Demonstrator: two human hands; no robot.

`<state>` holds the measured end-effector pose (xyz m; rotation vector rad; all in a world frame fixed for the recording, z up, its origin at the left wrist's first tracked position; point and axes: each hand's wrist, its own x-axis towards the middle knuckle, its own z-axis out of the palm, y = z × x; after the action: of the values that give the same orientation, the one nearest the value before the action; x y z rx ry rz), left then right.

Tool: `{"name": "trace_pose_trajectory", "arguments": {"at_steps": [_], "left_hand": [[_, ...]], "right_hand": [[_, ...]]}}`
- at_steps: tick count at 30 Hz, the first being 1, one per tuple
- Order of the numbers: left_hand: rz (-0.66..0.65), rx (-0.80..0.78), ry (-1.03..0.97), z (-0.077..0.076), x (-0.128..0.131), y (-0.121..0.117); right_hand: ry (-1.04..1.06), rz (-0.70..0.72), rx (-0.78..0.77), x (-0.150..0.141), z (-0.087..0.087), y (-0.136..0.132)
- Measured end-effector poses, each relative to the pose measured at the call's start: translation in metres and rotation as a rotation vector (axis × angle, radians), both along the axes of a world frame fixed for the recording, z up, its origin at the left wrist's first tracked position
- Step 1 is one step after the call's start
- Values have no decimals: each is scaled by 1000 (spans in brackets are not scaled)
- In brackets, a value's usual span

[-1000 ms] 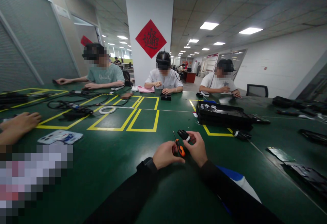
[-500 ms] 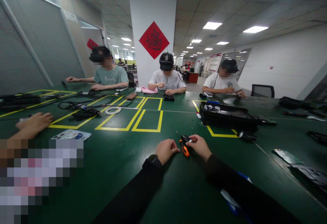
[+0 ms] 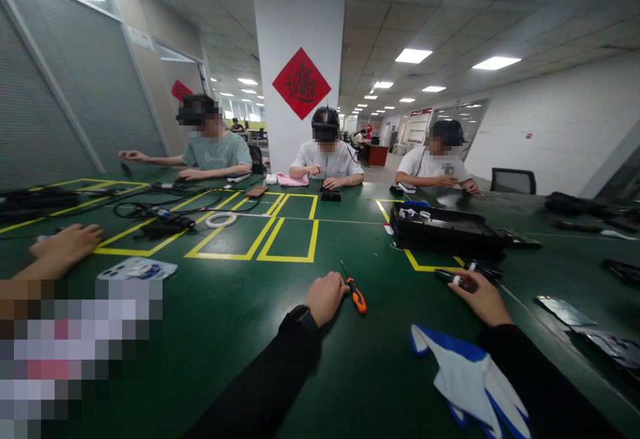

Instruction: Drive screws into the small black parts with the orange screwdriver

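Note:
My left hand (image 3: 326,297) rests on the table with its fingers loosely curled, and nothing shows in it. Close against its fingertips lies a screwdriver (image 3: 357,297) with an orange and black handle, its thin shaft pointing away from me. Over to the right, my right hand (image 3: 481,297) pinches a small dark object (image 3: 445,275) with a white patch, low over the table; its exact kind is not clear. Another black item (image 3: 484,269) lies just beyond those fingers. A white and blue work glove (image 3: 465,372) lies beside my right forearm.
A black tray-like housing (image 3: 440,225) with small parts stands behind my right hand. Circuit boards (image 3: 565,311) lie at the right. A phone (image 3: 137,269) and a neighbour's hand (image 3: 67,249) are at the left, near cables (image 3: 150,209). Several people sit around the table.
My right hand has moved right, away from the screwdriver, carrying the dark object towards the black housing. The glove now shows more fully. My left hand has stayed beside the screwdriver.

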<state>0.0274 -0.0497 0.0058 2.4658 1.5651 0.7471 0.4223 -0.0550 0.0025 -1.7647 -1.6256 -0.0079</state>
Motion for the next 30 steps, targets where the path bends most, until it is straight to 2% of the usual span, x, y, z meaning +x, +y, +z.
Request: {"name": "trace_pose_trajectory", "arguments": {"at_steps": [4, 8, 16, 22, 24, 27, 30], "left_hand": [[73, -46, -92, 0, 1, 1], [95, -92, -178, -2, 2, 3], [60, -74, -327, -3, 0, 7], [53, -82, -360, -5, 0, 10], [41, -80, -363, -5, 0, 10], [21, -69, -362, -5, 0, 10], [36, -67, -349, -4, -1, 10]], "right_hand": [[-53, -74, 12, 47, -15, -3], [-118, -160, 68, 64, -20, 0], [-146, -245, 85, 64, -18, 3], [-129, -279, -111, 51, -6, -1], [-162, -295, -70, 48, -3, -4], [-306, -172, 86, 47, -2, -3], [-406, 39, 74, 48, -6, 2]]}}
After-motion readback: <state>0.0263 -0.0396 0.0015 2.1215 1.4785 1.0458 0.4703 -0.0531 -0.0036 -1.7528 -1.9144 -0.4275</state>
